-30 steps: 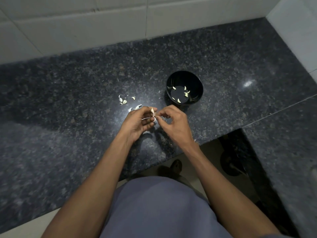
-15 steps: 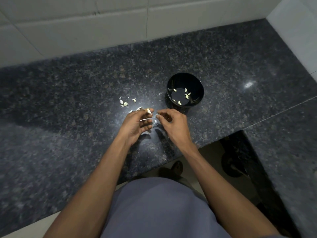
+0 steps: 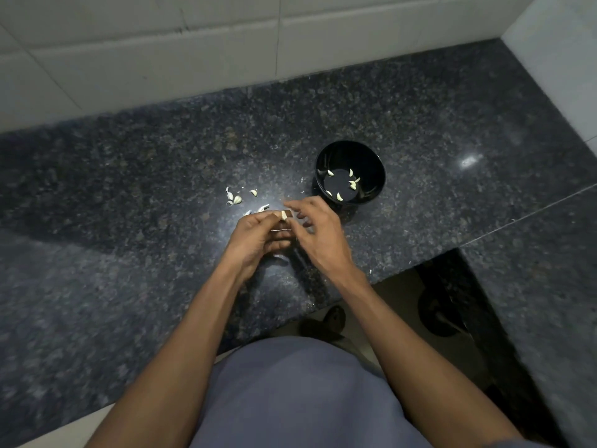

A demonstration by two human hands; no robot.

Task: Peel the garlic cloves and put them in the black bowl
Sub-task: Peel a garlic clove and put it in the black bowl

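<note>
Six peeled cloves [image 3: 340,196] in black bowl [image 3: 374,163]; left hand [image 3: 258,236] pinches one clove [image 3: 284,215], right hand [image 3: 318,236] spread.

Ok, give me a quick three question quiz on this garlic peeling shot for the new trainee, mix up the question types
1. True or false: the round black bowl on the dark speckled granite counter already holds some pale garlic cloves.
2. Which hand pinches the small pale garlic clove being worked on? A) left hand B) right hand C) neither
3. Fill in: the loose garlic cloves and skins lie on the counter to the ____ of the bowl, from the person's view.

Key: 1 true; 2 A, with the right hand's fingers at the clove; 3 left.
</note>
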